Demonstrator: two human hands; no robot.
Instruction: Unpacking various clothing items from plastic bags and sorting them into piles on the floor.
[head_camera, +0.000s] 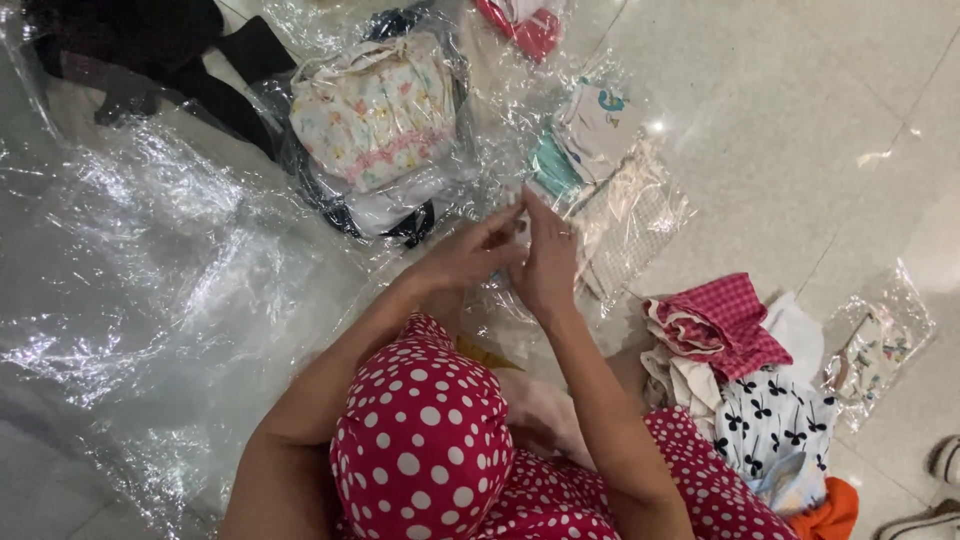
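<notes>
My left hand (468, 255) and my right hand (545, 262) meet in front of me, fingers pinching a thin clear plastic bag (520, 205) that is hard to see between them. Just beyond the hands lies a clear packet with folded pale clothes (610, 175) inside. A bagged floral white garment with pink trim (378, 110) rests further left on the floor. My knee in red cloth with white dots (420, 440) is below the hands.
A large sheet of crumpled clear plastic (150, 270) covers the floor at left. Dark clothes (150, 50) lie at the top left. A pile of folded clothes (740, 380), red checked and black-and-white, sits at right beside a small packet (875, 350).
</notes>
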